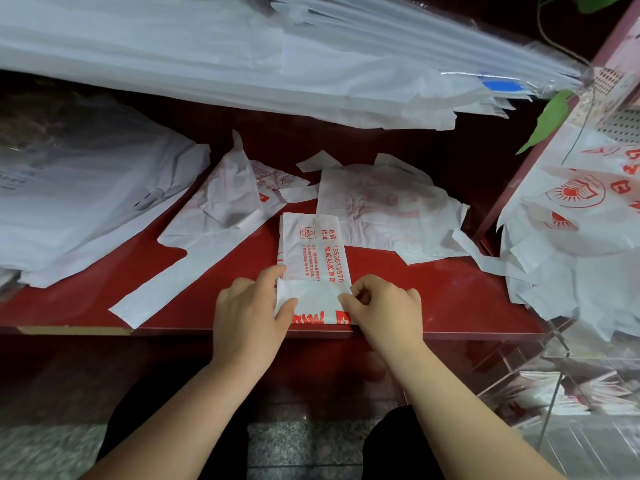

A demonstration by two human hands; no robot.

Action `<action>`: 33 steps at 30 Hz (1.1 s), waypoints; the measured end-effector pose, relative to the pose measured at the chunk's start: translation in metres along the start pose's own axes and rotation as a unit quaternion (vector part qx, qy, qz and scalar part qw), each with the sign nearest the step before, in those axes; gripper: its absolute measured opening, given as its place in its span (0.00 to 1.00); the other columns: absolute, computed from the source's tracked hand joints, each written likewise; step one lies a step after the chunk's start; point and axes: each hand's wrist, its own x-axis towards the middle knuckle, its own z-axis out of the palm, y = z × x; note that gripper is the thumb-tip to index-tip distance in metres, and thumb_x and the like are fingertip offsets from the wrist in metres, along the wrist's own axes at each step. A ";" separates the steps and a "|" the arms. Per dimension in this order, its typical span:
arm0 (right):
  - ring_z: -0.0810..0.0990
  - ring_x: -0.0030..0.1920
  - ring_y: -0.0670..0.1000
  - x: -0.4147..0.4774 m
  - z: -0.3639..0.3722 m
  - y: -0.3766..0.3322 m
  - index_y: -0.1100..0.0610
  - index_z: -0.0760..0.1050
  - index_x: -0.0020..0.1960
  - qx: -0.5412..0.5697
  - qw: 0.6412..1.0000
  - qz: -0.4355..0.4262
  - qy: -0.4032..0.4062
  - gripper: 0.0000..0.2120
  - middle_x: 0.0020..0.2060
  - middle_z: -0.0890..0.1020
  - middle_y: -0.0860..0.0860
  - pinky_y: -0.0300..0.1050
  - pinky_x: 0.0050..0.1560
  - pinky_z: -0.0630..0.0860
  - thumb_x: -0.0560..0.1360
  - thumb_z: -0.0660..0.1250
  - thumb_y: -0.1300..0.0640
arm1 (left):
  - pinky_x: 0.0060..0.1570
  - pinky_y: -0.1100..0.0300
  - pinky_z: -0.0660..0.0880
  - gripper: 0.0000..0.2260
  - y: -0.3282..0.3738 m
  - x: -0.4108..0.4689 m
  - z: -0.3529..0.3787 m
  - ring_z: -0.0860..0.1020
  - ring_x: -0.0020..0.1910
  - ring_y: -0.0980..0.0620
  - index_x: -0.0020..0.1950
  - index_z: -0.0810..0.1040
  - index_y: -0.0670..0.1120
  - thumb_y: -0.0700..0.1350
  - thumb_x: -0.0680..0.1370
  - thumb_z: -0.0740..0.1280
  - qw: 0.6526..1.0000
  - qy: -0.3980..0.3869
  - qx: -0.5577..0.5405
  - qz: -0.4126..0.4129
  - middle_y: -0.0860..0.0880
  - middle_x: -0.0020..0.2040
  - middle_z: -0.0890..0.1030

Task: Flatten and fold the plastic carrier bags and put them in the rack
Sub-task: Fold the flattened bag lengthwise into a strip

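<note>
Head view: fold step in hand; folded bag (pixel 311 251) is a narrow white strip w/ red print, lying at the front edge of the red counter (pixel 443 285).
Red counter: hard & flat under the folded bag, so work against it, don't lift the strip.
Folded bag: near end looks pinched up, ready to turn over. My read: bring it square onto the far end, line up edges, push air out, then crease w/ flat fingers. Slick film prob. springs back if let go early.
L hand (pixel 249 306): at folded bag's left edge, thumb & forefinger pinching the near end.
R hand (pixel 384 306): at its right edge, fingers curled, pinching the same end.
Shelf stack (pixel 207 64): above & behind folded bag, big pile of flat white bags.
Clear rack (pixel 557 344): right of folded bag, see-through walls.
Rack, upper: loose bags w/ red sun logo (pixel 575 195), bulging & spilling; can't tell which compartment.
Rack, lower: below-right of folded bag, small pile of folded ones (pixel 554 393); count unclear.
Unfolded bags: just behind folded bag, one at left (pixel 221 216), one at right (pixel 381 206), both crumpled.
</note>
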 end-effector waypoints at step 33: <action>0.78 0.43 0.56 -0.005 -0.003 0.022 0.58 0.79 0.49 0.187 0.982 -0.037 0.014 0.06 0.35 0.80 0.51 0.54 0.51 0.72 0.72 0.68 0.59 | 0.63 0.58 0.61 0.15 0.005 0.005 -0.013 0.76 0.54 0.50 0.60 0.76 0.48 0.51 0.75 0.66 0.981 -0.033 -0.155 -0.111 0.51 0.47 0.83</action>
